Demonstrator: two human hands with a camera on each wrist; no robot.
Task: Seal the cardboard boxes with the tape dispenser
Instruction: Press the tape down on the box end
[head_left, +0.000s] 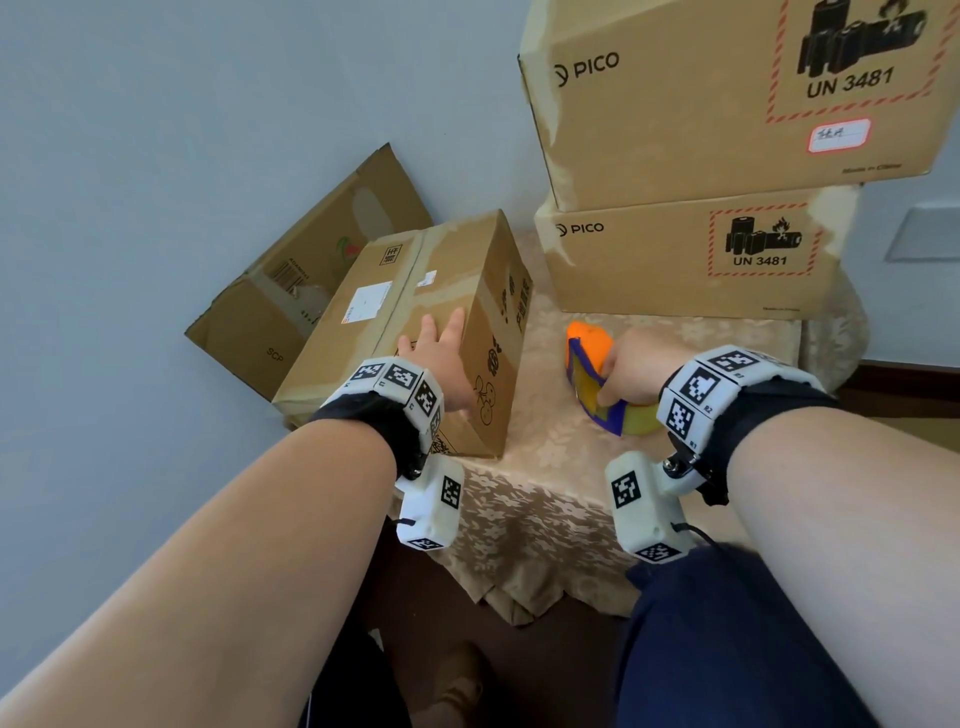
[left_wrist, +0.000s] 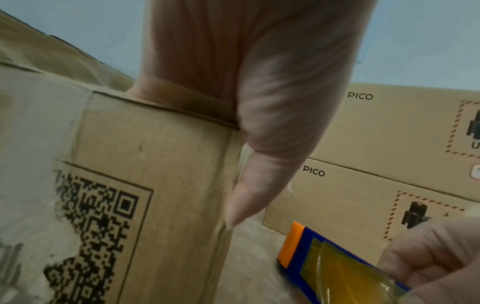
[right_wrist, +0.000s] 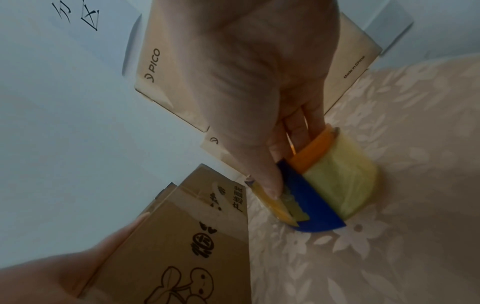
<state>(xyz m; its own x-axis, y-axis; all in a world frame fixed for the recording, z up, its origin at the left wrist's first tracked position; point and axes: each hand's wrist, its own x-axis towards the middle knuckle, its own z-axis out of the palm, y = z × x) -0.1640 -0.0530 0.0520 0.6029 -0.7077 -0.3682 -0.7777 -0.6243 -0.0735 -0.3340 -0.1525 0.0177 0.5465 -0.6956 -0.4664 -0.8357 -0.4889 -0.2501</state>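
Observation:
A brown cardboard box (head_left: 405, 312) (left_wrist: 155, 164) (right_wrist: 194, 246), with old tape strips and a white label, lies at the left of the table. My left hand (head_left: 441, 358) (left_wrist: 246, 82) (right_wrist: 64, 273) rests on its near top edge, fingers straight over the top and thumb down the right side. To its right stands the orange and blue tape dispenser (head_left: 587, 348) (left_wrist: 324, 263) (right_wrist: 324, 185), loaded with yellowish tape, on the cloth. My right hand (head_left: 634, 364) (right_wrist: 246, 82) (left_wrist: 428, 257) grips it from above, thumb on the blue cutter end.
Two stacked PICO boxes, the lower (head_left: 675, 260) and the upper (head_left: 701, 114), stand at the back right just behind the dispenser. A flattened carton (head_left: 291, 291) leans against the wall at the left. A beige floral tablecloth (head_left: 545, 493) hangs over the near table edge.

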